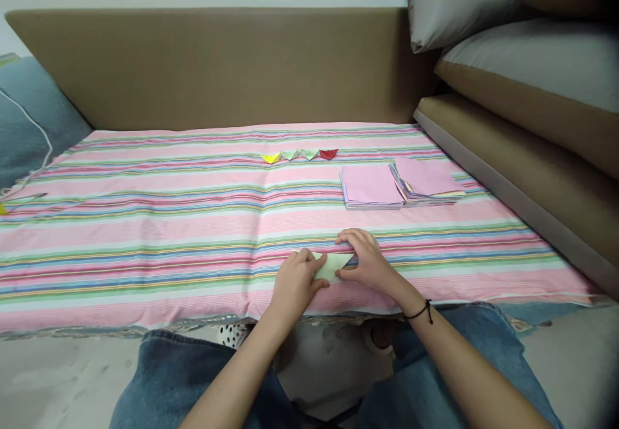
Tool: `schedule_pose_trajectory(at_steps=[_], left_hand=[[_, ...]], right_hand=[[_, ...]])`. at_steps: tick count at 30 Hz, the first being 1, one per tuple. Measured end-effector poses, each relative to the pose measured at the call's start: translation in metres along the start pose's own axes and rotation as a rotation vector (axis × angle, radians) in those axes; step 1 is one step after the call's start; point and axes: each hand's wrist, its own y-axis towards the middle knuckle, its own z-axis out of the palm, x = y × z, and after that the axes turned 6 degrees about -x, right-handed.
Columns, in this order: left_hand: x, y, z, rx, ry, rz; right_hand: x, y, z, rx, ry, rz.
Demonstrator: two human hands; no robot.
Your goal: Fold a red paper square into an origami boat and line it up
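A pale green folded paper [333, 266], pointed at its right end, lies low over the striped cloth near the front edge. My left hand [298, 279] pinches its left part between thumb and fingers, covering that end. At the other side, my right hand [366, 261] curves around the pointed corner. Its thumb touches or nearly touches the paper's lower edge, and its fingers stand apart above. Farther back sits a row of small folded paper boats: a yellow one [271, 158], two pale green ones [289, 155] and a dark red one [329, 154].
Two stacks of square paper, a left stack [371, 185] and a right stack [428, 177], rest behind my right hand. Large cushions [527, 151] pile up along the right. A brown backrest [232, 68] closes the far side. A white cable [31, 119] runs at the left.
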Motion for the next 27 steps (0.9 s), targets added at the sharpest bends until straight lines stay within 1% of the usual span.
schedule_pose_trajectory(at_steps=[9,14,20,23,27], left_hand=[[-0.001,0.000,-0.001,0.006,-0.001,0.005],[-0.001,0.000,-0.001,0.006,0.011,0.007],[-0.001,-0.001,-0.001,-0.007,-0.006,0.006],[-0.002,0.000,-0.003,-0.003,-0.010,0.002],[-0.003,0.000,-0.004,0.006,-0.005,0.004]], right_hand=[[-0.004,0.010,-0.011,0.039,0.111,0.062],[-0.011,0.018,-0.014,0.121,0.047,0.077],[-0.015,0.023,-0.014,0.128,0.045,0.093],[-0.020,0.026,-0.015,0.159,0.097,0.117],[-0.025,0.029,-0.019,0.190,0.233,0.130]])
